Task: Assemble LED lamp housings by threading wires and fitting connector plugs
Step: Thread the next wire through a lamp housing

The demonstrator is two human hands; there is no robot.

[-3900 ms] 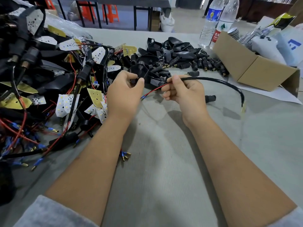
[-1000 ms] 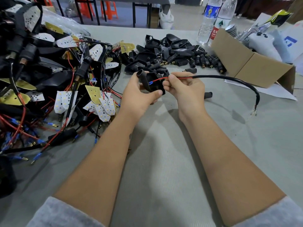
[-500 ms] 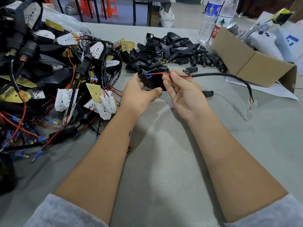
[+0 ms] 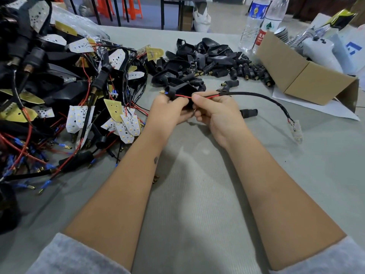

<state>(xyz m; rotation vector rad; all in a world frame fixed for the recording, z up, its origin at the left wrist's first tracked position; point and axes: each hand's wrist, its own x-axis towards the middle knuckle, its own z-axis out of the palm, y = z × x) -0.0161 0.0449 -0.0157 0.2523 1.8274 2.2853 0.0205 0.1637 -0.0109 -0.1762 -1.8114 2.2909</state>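
Above the grey worktop: red wire threaded through black plastic housing, left grip holding it, right grip pinching wire; plug unfitted.

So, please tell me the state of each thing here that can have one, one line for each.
black housing: held up in the left hand, red wire threaded through
red wire: pinched by the right hand, gold tip out past the housing stem
white connector plug: lying free on the table
cardboard box: open
water bottles: upright
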